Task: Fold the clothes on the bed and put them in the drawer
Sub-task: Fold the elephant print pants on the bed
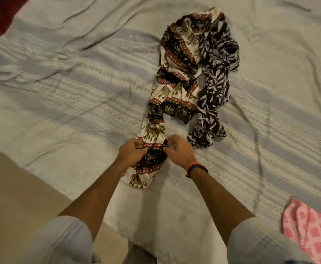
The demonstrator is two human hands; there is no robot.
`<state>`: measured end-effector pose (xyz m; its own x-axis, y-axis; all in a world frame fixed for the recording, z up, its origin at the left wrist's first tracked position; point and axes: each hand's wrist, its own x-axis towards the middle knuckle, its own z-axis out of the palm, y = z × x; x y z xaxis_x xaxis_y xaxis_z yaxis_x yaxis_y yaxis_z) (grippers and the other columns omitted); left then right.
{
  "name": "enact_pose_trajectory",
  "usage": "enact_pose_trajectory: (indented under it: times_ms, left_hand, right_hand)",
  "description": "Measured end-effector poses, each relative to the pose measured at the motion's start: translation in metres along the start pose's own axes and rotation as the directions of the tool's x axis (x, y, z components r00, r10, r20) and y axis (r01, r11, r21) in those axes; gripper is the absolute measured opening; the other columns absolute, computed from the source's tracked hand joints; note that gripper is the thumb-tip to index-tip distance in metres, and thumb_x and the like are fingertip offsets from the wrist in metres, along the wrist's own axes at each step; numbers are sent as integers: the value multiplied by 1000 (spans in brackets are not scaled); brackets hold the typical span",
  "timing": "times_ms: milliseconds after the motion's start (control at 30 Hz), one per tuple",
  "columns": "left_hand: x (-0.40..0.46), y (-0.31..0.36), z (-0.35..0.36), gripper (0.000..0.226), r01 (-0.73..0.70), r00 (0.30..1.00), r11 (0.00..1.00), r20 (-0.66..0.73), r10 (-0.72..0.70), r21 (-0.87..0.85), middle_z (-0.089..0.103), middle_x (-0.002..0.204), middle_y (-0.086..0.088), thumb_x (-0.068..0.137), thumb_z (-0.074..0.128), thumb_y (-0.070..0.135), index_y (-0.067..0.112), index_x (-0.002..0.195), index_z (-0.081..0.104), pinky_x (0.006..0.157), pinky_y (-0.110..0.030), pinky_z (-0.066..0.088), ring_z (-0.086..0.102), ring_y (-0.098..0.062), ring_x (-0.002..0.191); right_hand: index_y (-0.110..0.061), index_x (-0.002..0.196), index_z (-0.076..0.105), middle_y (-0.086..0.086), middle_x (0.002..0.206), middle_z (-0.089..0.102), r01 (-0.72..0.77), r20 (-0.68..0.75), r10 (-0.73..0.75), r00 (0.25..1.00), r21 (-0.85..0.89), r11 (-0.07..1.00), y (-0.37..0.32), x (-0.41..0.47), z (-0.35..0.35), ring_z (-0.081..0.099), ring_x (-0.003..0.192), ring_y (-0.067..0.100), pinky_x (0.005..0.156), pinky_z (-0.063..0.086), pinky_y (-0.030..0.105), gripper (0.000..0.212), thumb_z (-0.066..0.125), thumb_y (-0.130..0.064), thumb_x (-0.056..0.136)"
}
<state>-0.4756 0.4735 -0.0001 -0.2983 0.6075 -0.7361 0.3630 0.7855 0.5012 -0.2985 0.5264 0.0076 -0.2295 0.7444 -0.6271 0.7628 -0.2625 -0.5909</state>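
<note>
Elephant-print garment (pixel 175 86): we see it stretched in a long crumpled strip down the bed, from a bunched far end to a near end close to the bed's edge; cream, black and red bands with gold elephants

Left hand (pixel 131 154): we find it on the left edge of the garment's near part; its fingers are curled in and clamped on the cloth, knuckles toward us

Right hand (pixel 177 150): it sits on the right edge of the same part, level with the left hand; its fingers (pixel 168 143) are drawn together in a pinch on a dark band of the print; a dark and orange wristband (pixel 196 168) circles the wrist

Cloth relative to fingers: the garment runs between the two hands, gathered narrow there; a dark patterned fold lies just below the fingers, and the last cream piece with an elephant hangs nearer us than both hands; the rest extends away from the fingers up the bed

Leaf-print garment (pixel 215 79): black and white, crumpled, touching the right side of the elephant-print garment and partly tangled with it at the far end; its near end lies just beside the right hand, apart from it

Pink cloth (pixel 312 231): a pink checked piece at the lower right, well apart from the hands

Bed (pixel 70 92): covered by a pale, wrinkled spread with grey-blue stripes and zigzag stitching

Sleeves: light grey, pushed up on both arms
</note>
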Motion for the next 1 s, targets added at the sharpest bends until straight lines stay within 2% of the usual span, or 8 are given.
enact_pose_trajectory:
  times_ms: [167,267,367,467,633,733,833,1000]
  left_hand:
    - [25,-13,0,44,28,999,998,29,-26,-52,66,120,0,85,74,20,13,126,60,92,-24,44,61,-15,114]
    - [23,-16,-2,42,29,999,996,43,-25,-84,64,120,1,86,73,20,14,126,59,94,-26,45,59,-15,113]
    - [16,-12,-7,38,16,1000,995,25,-13,-102,65,119,0,89,71,21,14,124,60,101,-32,46,60,-16,113]
    - [3,1,-16,30,-8,1000,984,-5,7,-176,67,115,-1,94,62,34,15,117,64,101,-38,48,61,-19,110]
    - [-29,43,-30,31,-51,998,939,-60,33,-340,69,109,0,96,49,53,26,92,65,99,-49,50,64,-26,106]
    - [-51,67,-31,52,-77,997,932,-57,61,-353,69,113,-4,93,47,59,16,110,70,100,-44,48,63,-22,107]
    - [-83,93,-30,61,-31,1000,896,-13,29,-443,69,115,-14,95,47,60,7,115,69,99,-44,50,64,-28,105]
    - [-142,118,-24,63,86,945,667,272,179,-740,69,118,-18,87,58,63,10,119,66,99,-47,48,66,-32,107]
  right_hand:
    - [-36,122,63,9,151,37,60,69,-50,996,-161,985,-17,59,29,26,143,32,115,29,40,45,70,-34,78]
    - [-26,136,56,10,150,41,52,118,-36,992,-140,989,-28,70,32,35,140,32,113,33,38,52,67,-29,85]
    - [-15,120,67,4,122,64,23,13,-25,1000,127,992,-39,56,23,63,107,19,84,48,25,30,68,-19,90]
    - [-15,100,66,2,94,70,-38,-41,68,997,509,860,-51,25,10,67,83,16,72,53,29,18,76,-21,85]
    - [2,111,66,18,109,72,-72,54,48,997,828,557,-66,-31,-15,69,101,32,87,56,47,24,67,-7,89]
    - [5,105,67,21,107,71,-13,-4,24,1000,776,631,-75,-69,-31,67,99,38,79,56,45,22,63,-2,85]
    - [6,100,67,23,103,70,158,-53,-160,986,620,769,-77,-121,-55,68,91,29,81,56,40,21,64,-5,83]
    - [-7,88,68,12,93,70,306,249,-359,900,226,925,-68,-196,-71,67,85,27,76,57,37,6,68,-10,83]
